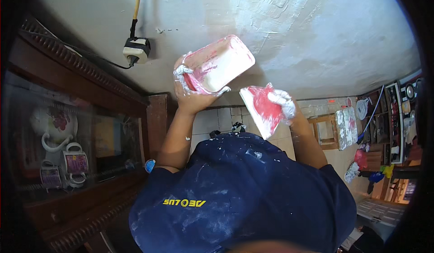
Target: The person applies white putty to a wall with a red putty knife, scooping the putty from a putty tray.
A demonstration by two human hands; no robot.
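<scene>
My left hand (193, 100), smeared white, grips one end of a pinkish rectangular plastic tub (200, 60). The tub is tilted with its mouth towards me, and white paste (234, 68) coats its inside. My right hand (284, 105), also caked in white, holds a red flat spreader (266, 105) by one side. White paste covers the spreader's long left edge. A small gap separates the spreader from the tub. Both are held in front of a wall (315, 42) with patchy, ridged white coating.
On the left stands a dark wooden glass-fronted cabinet (157, 117) with mugs (75, 163) inside. A power socket block (136, 51) with a plugged-in cable hangs by the wall. To the right are a paint-spattered wooden step stool (346, 129), a red bag (360, 158) and cluttered shelves (379, 124).
</scene>
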